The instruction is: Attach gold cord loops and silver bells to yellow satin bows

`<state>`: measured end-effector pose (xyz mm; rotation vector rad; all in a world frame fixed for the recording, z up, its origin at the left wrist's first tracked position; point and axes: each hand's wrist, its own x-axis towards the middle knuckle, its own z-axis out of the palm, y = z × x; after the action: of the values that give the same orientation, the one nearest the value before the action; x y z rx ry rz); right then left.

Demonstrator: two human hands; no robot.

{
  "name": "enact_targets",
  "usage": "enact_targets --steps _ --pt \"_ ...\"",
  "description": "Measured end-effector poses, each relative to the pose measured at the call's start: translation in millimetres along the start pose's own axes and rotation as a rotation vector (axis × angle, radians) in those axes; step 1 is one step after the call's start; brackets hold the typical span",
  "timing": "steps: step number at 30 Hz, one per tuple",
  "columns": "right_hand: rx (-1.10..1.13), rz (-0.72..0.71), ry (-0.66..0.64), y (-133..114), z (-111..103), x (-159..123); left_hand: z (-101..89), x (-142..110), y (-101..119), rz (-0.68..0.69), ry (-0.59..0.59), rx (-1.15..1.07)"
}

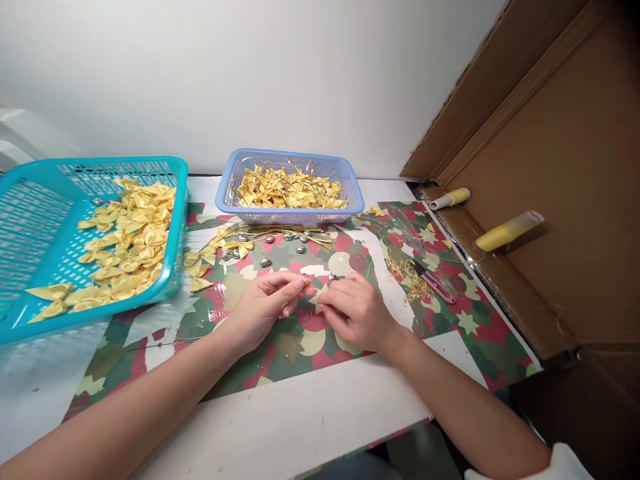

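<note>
My left hand point(265, 305) and my right hand point(353, 310) meet over the patterned wrapping paper point(300, 340) near the table's middle. Both are pinched together on a small pale yellow ribbon bow point(316, 297) held between their fingertips. A tiny silver bell point(332, 277) shows just above my right fingers. More loose silver bells point(265, 262) and yellow bows point(200, 260) lie on the paper just beyond my hands, beside a bundle of gold wire ties point(280, 231).
A tilted teal basket point(30, 220) of yellow bows sits at the left. A blue basket point(295, 215) of finished gold bows stands at the back. Red snips point(434, 281) lie to the right. Cardboard walls point(560, 200) with two yellow glue sticks point(507, 231) close the right side.
</note>
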<state>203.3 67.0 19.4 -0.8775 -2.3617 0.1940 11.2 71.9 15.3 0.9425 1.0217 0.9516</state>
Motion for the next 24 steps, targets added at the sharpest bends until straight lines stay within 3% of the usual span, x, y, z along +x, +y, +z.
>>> enact_targets --steps 6,13,24 --pt "-0.017 -0.047 -0.018 1 3 -1 1.2 0 7 -0.029 -0.024 0.035" --pt "0.005 -0.077 0.077 -3 1 -1 0.3 -2 3 0.029 -0.054 0.16" --pt "-0.057 -0.014 0.125 -1 1 -2 10.5 -11 -3 0.111 -0.094 0.383"
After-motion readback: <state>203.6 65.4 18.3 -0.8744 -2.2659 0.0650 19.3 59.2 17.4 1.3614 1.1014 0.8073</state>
